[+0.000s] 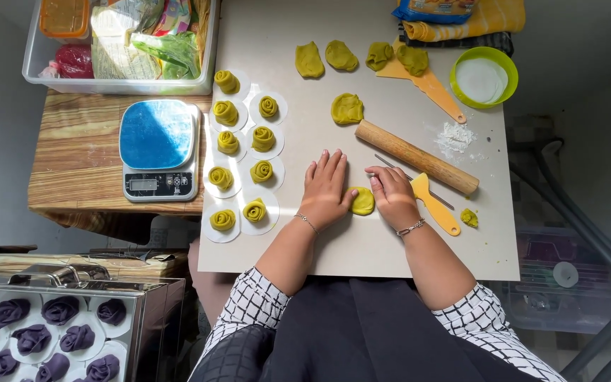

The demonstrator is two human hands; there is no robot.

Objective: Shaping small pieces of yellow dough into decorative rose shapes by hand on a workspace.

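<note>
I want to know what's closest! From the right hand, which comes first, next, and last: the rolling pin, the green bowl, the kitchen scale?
From the right hand:
1. Rolling pin, just above it on the board.
2. Green bowl, up in the far right corner.
3. Kitchen scale, far left, on the wooden table past the left hand.

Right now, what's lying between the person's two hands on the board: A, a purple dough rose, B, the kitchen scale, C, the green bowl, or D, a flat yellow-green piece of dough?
D: a flat yellow-green dough piece lies on the board between the left hand and the right hand.
</note>
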